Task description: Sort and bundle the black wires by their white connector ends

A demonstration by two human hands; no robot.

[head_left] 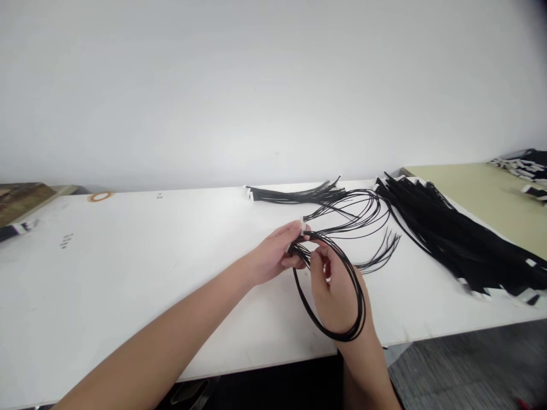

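Above the white table, my left hand (280,250) is closed on the white connector (303,224) of a wire harness. Thin black wires (359,296) run out of it, one group looping down around my right wrist. Other wires (378,208) arc to the right above the tabletop. My right hand (335,285) has its thumb and fingers bent together at the black wires just right of the connector. Its fingertips are partly hidden behind the wires. Loose wire ends (387,250) fan out beyond the right hand.
A small bundle of black wires (290,196) with white connectors lies along the back of the white table (128,285). At the right is a large pile of black harnesses (461,245). An orange-brown ring (101,196) sits at the back left. A pale wall stands behind.
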